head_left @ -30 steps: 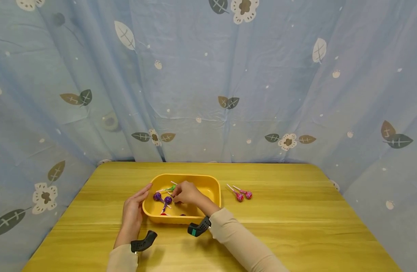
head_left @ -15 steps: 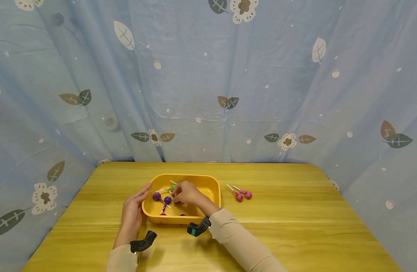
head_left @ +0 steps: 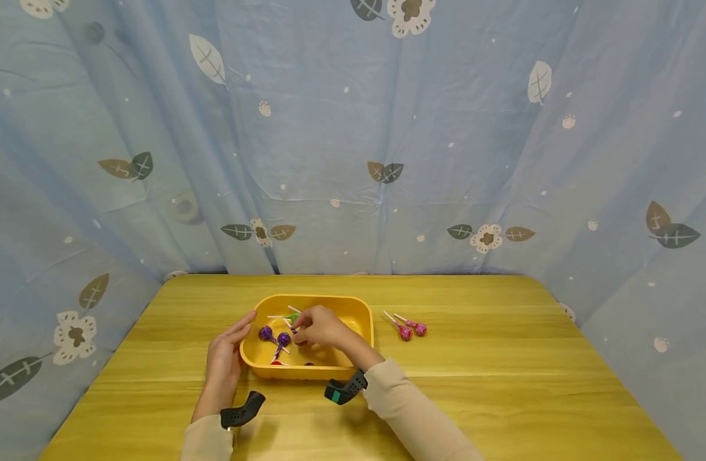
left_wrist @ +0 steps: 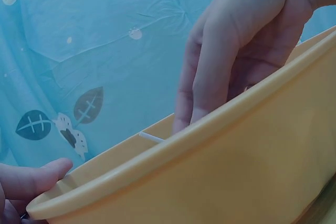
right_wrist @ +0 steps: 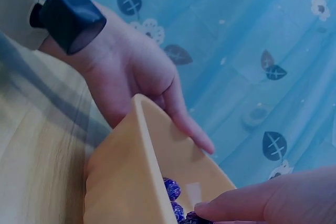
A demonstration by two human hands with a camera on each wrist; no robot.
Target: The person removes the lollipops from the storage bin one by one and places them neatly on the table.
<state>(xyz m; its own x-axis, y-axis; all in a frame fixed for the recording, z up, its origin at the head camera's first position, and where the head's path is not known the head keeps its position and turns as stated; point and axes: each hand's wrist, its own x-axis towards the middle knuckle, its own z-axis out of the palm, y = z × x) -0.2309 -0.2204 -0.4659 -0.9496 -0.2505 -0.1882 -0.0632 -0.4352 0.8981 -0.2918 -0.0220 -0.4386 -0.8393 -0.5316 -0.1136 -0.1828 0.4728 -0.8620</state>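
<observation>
A yellow plastic bin [head_left: 344, 373] holds several wrapped lollipops. My left hand [head_left: 224, 358] rests against its left end from outside, fingers extended along the wall and fingertips at the rim. My right hand [head_left: 320, 328] reaches down inside and pinches a purple lollipop [head_left: 294, 331], mostly covered by the fingers; its dark wrapped head shows under a fingertip in the right wrist view. Left of these fingers lie two purple lollipops [head_left: 283, 340]. Behind them is a green lollipop [head_left: 293, 317], partly hidden. A bit of red wrapper [head_left: 276, 363] shows at the near wall.
Two pink lollipops [head_left: 406, 333] lie together on the wood-grain table [head_left: 491, 371], right of the bin. A light blue patterned curtain [head_left: 329, 128] hangs behind the table and along both sides.
My right hand and wrist have shifted slightly right, and a purple wrapper and white stick now show beside its fingers. The green lollipop has turned a little. My left hand stays put.
</observation>
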